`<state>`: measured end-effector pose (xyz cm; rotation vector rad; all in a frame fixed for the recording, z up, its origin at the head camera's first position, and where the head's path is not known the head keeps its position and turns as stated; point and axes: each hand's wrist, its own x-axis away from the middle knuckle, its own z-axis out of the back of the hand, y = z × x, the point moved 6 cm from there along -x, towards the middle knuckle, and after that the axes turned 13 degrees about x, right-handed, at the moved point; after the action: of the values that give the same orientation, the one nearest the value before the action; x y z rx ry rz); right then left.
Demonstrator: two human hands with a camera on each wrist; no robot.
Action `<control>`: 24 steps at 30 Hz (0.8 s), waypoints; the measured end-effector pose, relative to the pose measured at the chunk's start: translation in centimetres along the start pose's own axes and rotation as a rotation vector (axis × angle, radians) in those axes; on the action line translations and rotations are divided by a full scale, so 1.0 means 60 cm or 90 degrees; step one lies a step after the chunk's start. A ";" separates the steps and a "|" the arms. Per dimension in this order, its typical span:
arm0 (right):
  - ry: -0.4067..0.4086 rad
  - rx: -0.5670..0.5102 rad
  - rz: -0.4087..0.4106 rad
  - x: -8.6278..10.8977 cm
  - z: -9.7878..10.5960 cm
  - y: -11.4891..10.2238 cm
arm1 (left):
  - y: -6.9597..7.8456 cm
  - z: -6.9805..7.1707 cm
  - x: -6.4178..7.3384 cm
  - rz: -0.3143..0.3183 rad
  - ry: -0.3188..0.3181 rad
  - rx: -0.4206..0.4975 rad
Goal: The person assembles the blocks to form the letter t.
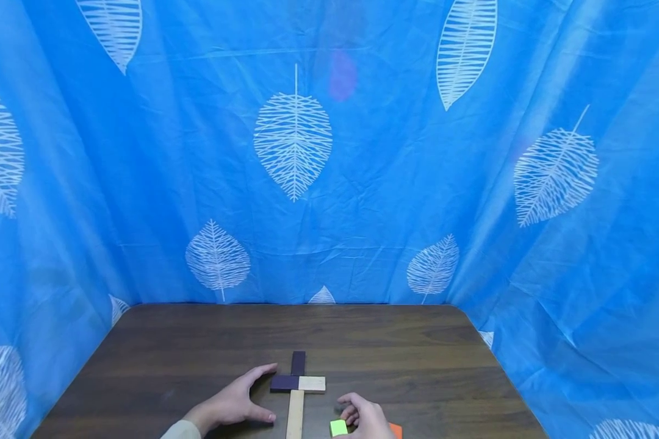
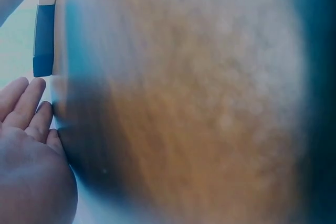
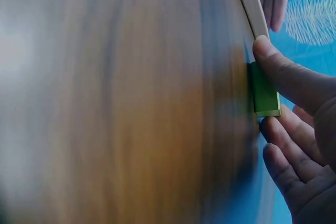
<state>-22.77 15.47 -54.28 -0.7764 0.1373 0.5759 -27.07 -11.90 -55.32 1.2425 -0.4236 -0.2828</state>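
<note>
A cross shape of flat wooden blocks lies on the table: a dark block [image 1: 298, 363] at the far end, a dark purple block [image 1: 283, 383] and a pale block [image 1: 312, 383] side by side, and a long pale strip [image 1: 295, 414] running towards me. To its left, my left hand [image 1: 236, 399] is spread, thumb and fingers apart, with nothing between them. On the right, my right hand [image 1: 367, 419] holds a green block [image 1: 338, 428] between thumb and fingers. In the right wrist view the thumb lies along one end of the green block [image 3: 266, 92], fingertips at the other.
An orange block [image 1: 396, 430] shows partly from behind my right hand at the near edge of view. The brown wooden table [image 1: 417, 347] ends at a blue curtain [image 1: 373, 183] with white leaf prints, which encloses its back and sides.
</note>
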 end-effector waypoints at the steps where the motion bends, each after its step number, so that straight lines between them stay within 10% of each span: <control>1: -0.002 -0.003 -0.002 0.000 -0.002 -0.003 | 0.000 -0.001 -0.001 0.001 -0.001 -0.001; 24: -0.059 -0.022 -0.074 -0.004 -0.042 -0.039 | -0.003 -0.001 -0.003 -0.014 0.000 -0.004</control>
<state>-21.50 12.27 -54.54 -0.7849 -0.0029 0.5030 -27.19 -11.86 -55.54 1.2417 -0.4092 -0.3035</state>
